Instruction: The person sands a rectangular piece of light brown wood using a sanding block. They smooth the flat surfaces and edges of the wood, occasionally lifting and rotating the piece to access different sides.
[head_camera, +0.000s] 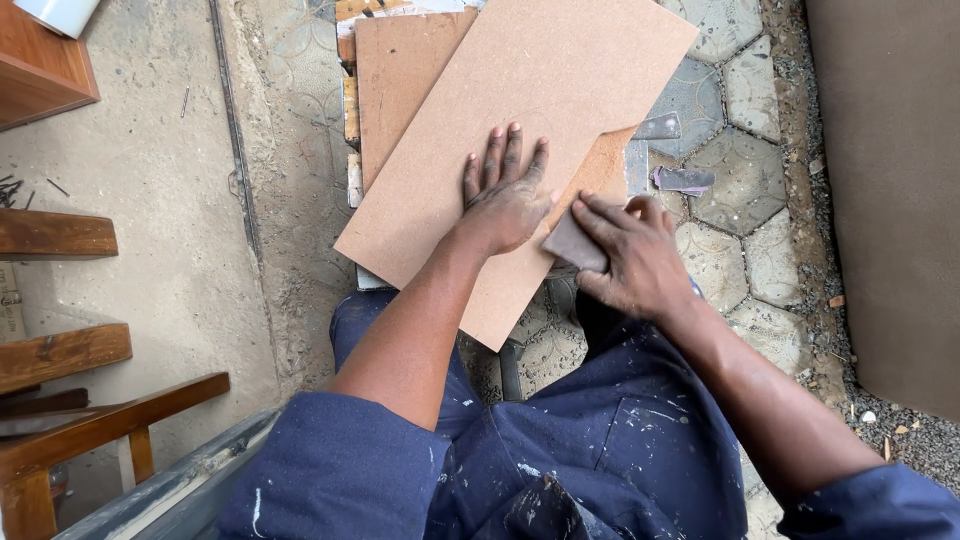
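Hands at a flat tan fibreboard panel lying tilted over paving.
Left hand — fingers spread, released — presses flat on the panel's near part; right hand grasps a small grey sanding pad against the panel's right edge, just beside the left hand.

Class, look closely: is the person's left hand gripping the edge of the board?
No: the left hand lies flat, fingers spread, on top of the board, while the right hand holds the sanding pad at its edge.
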